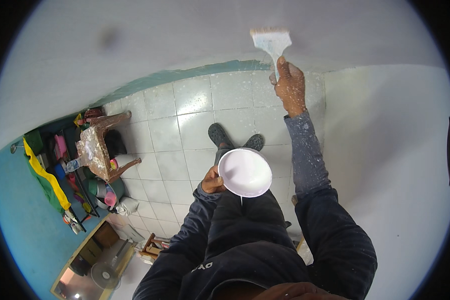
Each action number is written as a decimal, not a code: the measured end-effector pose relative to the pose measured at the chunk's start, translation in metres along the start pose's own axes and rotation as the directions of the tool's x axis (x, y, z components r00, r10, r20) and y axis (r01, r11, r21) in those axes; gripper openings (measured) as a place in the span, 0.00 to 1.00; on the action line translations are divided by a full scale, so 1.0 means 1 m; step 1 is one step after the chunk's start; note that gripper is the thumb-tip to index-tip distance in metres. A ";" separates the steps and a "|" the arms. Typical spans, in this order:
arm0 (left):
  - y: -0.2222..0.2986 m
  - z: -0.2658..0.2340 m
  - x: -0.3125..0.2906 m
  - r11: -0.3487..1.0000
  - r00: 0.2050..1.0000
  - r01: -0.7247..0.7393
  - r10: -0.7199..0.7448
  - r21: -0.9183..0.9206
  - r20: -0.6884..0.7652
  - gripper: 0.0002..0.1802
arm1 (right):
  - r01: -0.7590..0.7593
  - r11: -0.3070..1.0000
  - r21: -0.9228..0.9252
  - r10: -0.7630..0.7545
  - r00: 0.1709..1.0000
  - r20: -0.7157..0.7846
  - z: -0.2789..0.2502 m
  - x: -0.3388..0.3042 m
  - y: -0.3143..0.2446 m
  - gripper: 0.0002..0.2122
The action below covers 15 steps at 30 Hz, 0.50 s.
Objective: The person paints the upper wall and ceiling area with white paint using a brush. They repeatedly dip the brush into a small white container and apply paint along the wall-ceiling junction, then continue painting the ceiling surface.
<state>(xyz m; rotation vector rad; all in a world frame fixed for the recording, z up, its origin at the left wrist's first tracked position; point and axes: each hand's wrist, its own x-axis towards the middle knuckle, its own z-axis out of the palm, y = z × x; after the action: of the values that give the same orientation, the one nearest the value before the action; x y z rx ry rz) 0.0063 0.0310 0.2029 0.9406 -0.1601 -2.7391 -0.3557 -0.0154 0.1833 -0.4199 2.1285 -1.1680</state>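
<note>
A wide paintbrush [272, 42] with a white-smeared handle is gripped in my right hand [290, 87], the arm stretched out ahead. Its bristles lie at the pale wall [185, 35]; whether they press on it I cannot tell. My left hand [213, 181] is closed on the rim of a round white bowl [245, 172], held in front of my body, with the thumb showing on the near side. Whitish paint seems to fill part of the bowl. White specks dot my right hand and sleeve.
A strip of teal [185, 74] runs along the wall's base above the speckled floor tiles [192, 130]. To the left stands a paint-stained stool [97, 145] beside a cluttered rack [60, 160]. Another pale wall [385, 150] rises on the right. A fan [104, 275] shows at lower left.
</note>
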 end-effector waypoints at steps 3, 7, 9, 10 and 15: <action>0.003 0.004 0.001 1.000 1.000 -0.004 0.004 0.012 0.001 0.22 | 0.102 0.992 0.079 -0.099 0.994 -0.036 -0.011 -0.021 -0.051 0.28; 0.011 0.011 -0.002 0.993 0.998 0.064 -0.062 0.100 -0.026 0.42 | 0.314 0.937 0.151 -0.293 0.945 -0.143 -0.001 -0.014 -0.056 0.27; 0.009 0.014 -0.001 1.000 1.000 0.000 0.000 0.003 0.011 0.24 | 0.159 0.974 0.160 -0.146 0.985 -0.092 0.006 -0.005 -0.025 0.28; 0.010 0.017 -0.002 1.000 1.000 0.002 -0.002 0.009 0.003 0.24 | 0.082 0.985 0.153 -0.073 0.995 -0.063 0.008 -0.002 -0.006 0.29; 0.000 0.002 0.001 1.000 1.000 -0.010 0.010 0.026 0.020 0.27 | -0.039 0.999 -0.030 0.042 0.993 0.108 0.015 0.020 0.079 0.33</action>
<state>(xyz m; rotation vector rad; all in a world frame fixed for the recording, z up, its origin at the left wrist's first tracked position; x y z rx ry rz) 0.0044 0.0311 0.2042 0.9173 -0.2035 -2.7439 -0.3568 0.0073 0.1035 -0.4400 2.0522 -1.0697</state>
